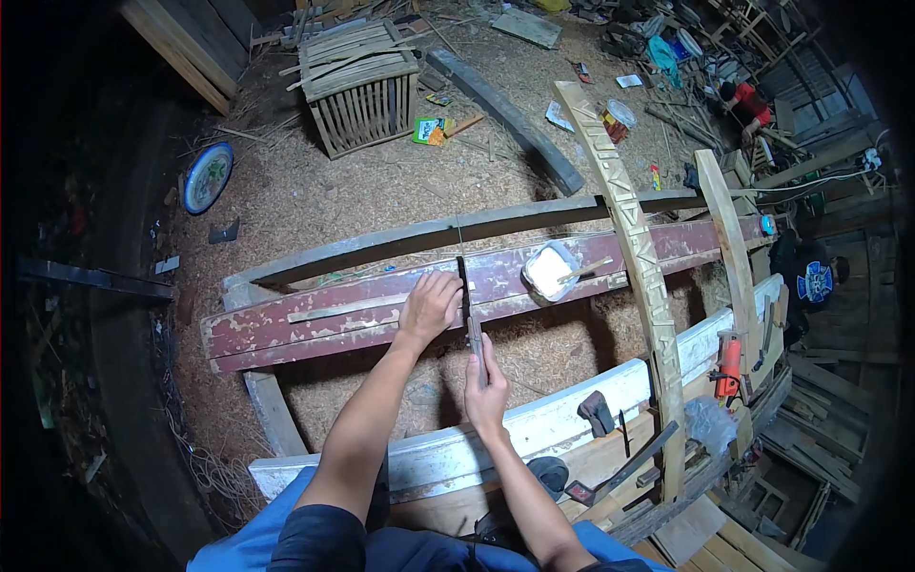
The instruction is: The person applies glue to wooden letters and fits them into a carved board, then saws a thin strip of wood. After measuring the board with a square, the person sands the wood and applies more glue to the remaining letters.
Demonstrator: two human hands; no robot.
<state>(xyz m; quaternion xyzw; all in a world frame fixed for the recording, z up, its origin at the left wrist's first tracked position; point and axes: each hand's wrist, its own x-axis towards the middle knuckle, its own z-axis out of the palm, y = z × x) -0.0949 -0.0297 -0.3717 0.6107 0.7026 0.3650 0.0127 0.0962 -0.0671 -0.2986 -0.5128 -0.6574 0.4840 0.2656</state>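
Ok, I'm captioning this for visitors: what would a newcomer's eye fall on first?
Probably the carved pale beam crossing over the red plank, right of centre. Mid-picture, the right hand grips a long dark tool, with the left hand close beside it. At upper left stands a slatted crate.

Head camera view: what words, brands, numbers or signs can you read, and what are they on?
None can be read.
Green-and-white packet: printed, but too small and blurred to read.
Blue-and-white emblem at the right: no readable words.
Red power tool: any label is too small to read.
Tool in the right hand: no lettering discernible.
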